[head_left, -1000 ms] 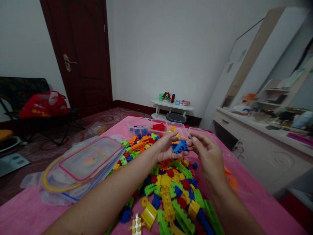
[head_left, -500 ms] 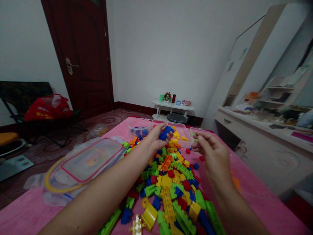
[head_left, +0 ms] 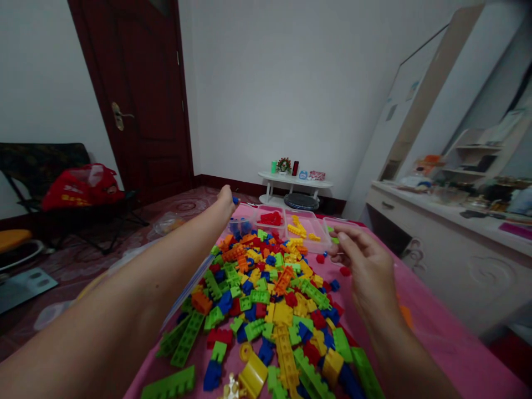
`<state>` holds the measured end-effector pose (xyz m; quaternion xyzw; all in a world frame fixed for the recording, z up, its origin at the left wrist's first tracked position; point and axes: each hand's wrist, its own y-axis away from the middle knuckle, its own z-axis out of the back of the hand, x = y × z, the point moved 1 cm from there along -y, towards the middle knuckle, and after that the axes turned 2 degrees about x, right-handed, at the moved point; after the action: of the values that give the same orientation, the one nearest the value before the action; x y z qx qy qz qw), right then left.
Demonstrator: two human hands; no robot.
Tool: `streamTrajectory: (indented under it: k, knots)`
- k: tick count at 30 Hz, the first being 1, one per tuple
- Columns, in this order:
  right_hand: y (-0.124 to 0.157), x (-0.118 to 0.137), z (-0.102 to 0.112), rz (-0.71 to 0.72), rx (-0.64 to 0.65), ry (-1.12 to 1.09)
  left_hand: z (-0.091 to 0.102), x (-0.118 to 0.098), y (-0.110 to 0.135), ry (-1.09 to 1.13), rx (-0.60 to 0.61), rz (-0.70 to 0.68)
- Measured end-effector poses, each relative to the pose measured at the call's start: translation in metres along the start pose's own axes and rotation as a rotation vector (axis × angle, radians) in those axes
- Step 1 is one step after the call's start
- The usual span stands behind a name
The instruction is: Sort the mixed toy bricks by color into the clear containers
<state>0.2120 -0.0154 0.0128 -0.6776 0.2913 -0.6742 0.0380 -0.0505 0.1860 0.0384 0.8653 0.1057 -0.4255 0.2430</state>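
My left hand (head_left: 226,199) is stretched far forward, above the left side of a clear tub (head_left: 241,213) with blue building bricks in it. A bit of blue brick (head_left: 235,200) shows at its fingers, which are mostly turned away from view. Just right of the brick pile (head_left: 266,288), my right hand (head_left: 366,255) hangs with its fingers curled in towards the thumb. What lies inside those fingers, if anything, is hidden. Green, yellow, red, blue and orange bricks make up the pile, spread along the pink tabletop (head_left: 440,338).
Beyond the pile stand a clear box (head_left: 271,224) with red bricks and another clear box (head_left: 322,241) with yellow ones. Green bricks (head_left: 333,239) sit behind my right fingers. Plastic lids lie partly behind my left forearm. A white dresser (head_left: 419,221) stands to the right.
My left hand has moved left and forward with blue brick, from over the middle of the pile to the blue-brick tub, uncovering the red-brick box. My right hand has barely moved.
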Motion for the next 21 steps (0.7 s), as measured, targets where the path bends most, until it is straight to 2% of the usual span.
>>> streamTrajectory:
  k: [3,5,7,9,12,14,16,17,18,19,21]
  knots:
    - [-0.002,0.001,0.002,-0.013,-0.006,0.014,0.009,0.000,-0.011,-0.095,0.032,-0.019]
    - [-0.001,0.003,0.000,-0.030,0.006,0.050,0.013,0.002,-0.009,-0.146,0.073,-0.031]
    - [0.005,0.008,-0.008,-0.055,0.079,0.118,0.017,0.004,-0.001,-0.234,0.161,-0.063]
    - [0.021,0.014,-0.024,-0.063,0.237,0.197,0.020,0.006,0.009,-0.363,0.270,-0.113]
    - [0.063,0.021,-0.057,0.033,0.636,0.278,0.023,0.011,0.019,-0.494,0.359,-0.180]
    - [0.100,0.019,-0.079,0.198,0.929,0.339,0.024,0.014,0.021,-0.512,0.382,-0.180]
    - [0.136,0.010,-0.098,0.444,1.141,0.384,0.025,0.017,0.023,-0.504,0.419,-0.155]
    - [0.152,0.004,-0.105,0.572,1.222,0.430,0.025,0.019,0.025,-0.499,0.446,-0.145]
    - [0.166,-0.002,-0.112,0.647,1.248,0.485,0.025,0.021,0.028,-0.494,0.475,-0.146]
    - [0.177,-0.009,-0.118,0.662,1.263,0.538,0.025,0.023,0.032,-0.493,0.506,-0.152]
    - [0.191,-0.021,-0.126,0.567,1.268,0.638,0.025,0.027,0.046,-0.489,0.581,-0.177]
